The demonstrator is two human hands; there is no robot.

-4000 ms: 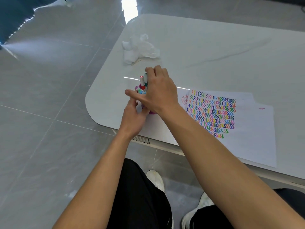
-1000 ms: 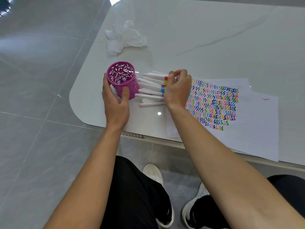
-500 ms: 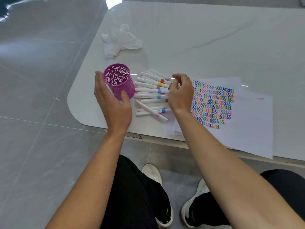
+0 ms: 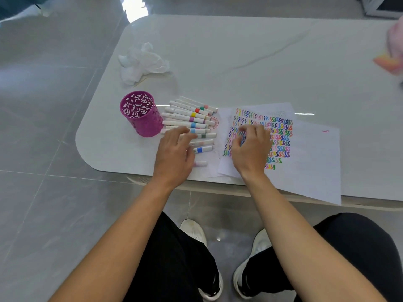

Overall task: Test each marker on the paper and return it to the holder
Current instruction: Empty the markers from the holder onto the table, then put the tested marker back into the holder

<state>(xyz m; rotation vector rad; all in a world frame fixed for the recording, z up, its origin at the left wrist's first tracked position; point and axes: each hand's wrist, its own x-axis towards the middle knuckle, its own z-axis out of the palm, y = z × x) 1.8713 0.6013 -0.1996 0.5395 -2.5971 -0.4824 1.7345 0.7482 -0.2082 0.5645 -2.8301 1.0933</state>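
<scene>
Holder (image 4: pixel 140 113) upright near the table's (image 4: pixel 239 51) left corner. I can see down into it: no markers inside.

Markers (image 4: pixel 187 118) lie capped in a loose fan on the table at 3 o'clock of the holder, between it and the paper (image 4: pixel 309 162). One stray (image 4: pixel 201 164) sits apart at 6 o'clock of the fan.

Left hand (image 4: pixel 174 153) is over the near end of the fan, fingers loosely spread, gripping nothing.

Right hand (image 4: pixel 250 147) is over the paper's left part, fingers curled down. Blurred, so I cannot tell whether it pinches anything.

The paper already carries a dense block of squiggles (image 4: pixel 277 131) in many colours, with bare space at 5 o'clock of the block.

Crumpled tissue (image 4: pixel 141 62) at 12 o'clock of the holder.

Judgement: this is the start of the round. Nothing is back in the holder. Every marker is still to be uncapped, tried and dropped in. Next job is to pick one from the fan.
</scene>
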